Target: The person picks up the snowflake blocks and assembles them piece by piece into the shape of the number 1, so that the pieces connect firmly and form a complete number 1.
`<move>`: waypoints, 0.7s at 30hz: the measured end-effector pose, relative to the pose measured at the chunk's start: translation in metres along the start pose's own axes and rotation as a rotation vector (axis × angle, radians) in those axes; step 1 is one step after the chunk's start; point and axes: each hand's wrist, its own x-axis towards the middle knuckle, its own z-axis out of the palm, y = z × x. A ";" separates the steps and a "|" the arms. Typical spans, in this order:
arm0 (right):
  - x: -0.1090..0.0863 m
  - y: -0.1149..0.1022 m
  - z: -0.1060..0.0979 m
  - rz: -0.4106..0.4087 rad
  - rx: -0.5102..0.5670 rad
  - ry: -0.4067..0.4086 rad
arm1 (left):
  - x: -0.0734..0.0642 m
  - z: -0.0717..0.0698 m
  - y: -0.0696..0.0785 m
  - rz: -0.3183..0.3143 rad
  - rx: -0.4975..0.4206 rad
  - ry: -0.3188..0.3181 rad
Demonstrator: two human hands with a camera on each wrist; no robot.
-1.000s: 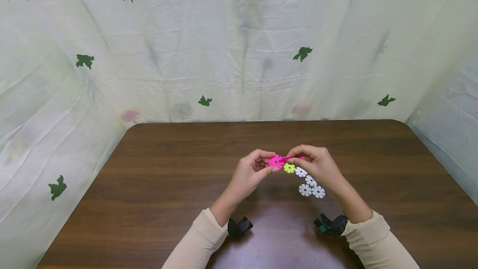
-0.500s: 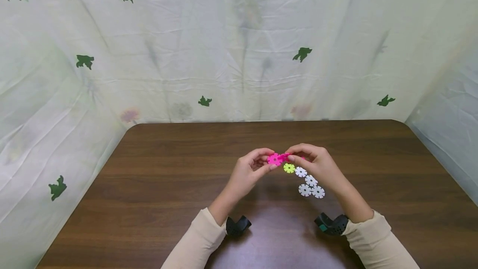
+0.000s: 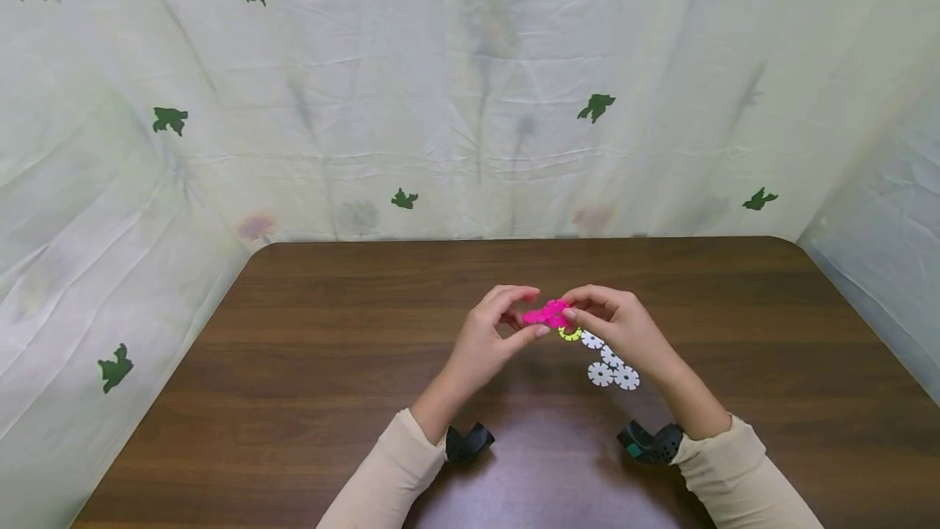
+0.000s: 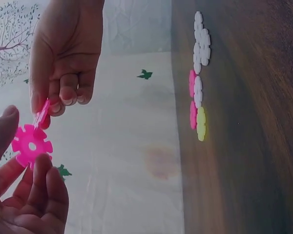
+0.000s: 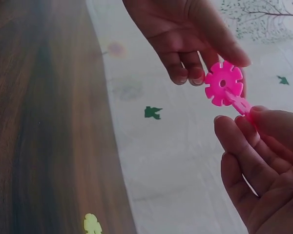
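Two pink notched interlocking discs, one face-on [image 4: 31, 146] and one nearly edge-on [image 5: 240, 104], meet at an angle between the hands above the table. My left hand [image 3: 485, 333] has its thumb and fingers around the face-on disc. A fingertip overlaps that disc's rim in the left wrist view. My right hand [image 3: 624, 325] pinches the edge-on disc between thumb and fingers. How deep the slots mesh is too small to tell. Below lie a yellow disc [image 3: 569, 335], partly covered in the head view, and several white discs [image 3: 600, 374].
Two more pink discs [image 4: 193, 115] lie on the brown table [image 3: 352, 366] near the yellow one, hidden from the head view. A pale cloth [image 3: 470, 145] with green leaf-like shapes hangs behind the table. Black wrist cameras [image 3: 468, 443] sit at both wrists.
The joined pink discs have turned, the left one now lying flatter in the head view. My left index finger has lifted slightly away. The discs on the table have not moved.
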 end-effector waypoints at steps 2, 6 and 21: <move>0.000 0.000 0.002 0.000 0.004 0.001 | -0.001 0.002 -0.002 0.052 0.050 -0.001; 0.000 -0.002 0.005 -0.005 0.037 -0.006 | -0.002 0.004 -0.001 0.126 0.134 -0.001; -0.003 0.005 0.004 -0.028 -0.125 0.036 | -0.002 0.005 0.000 0.183 0.264 0.035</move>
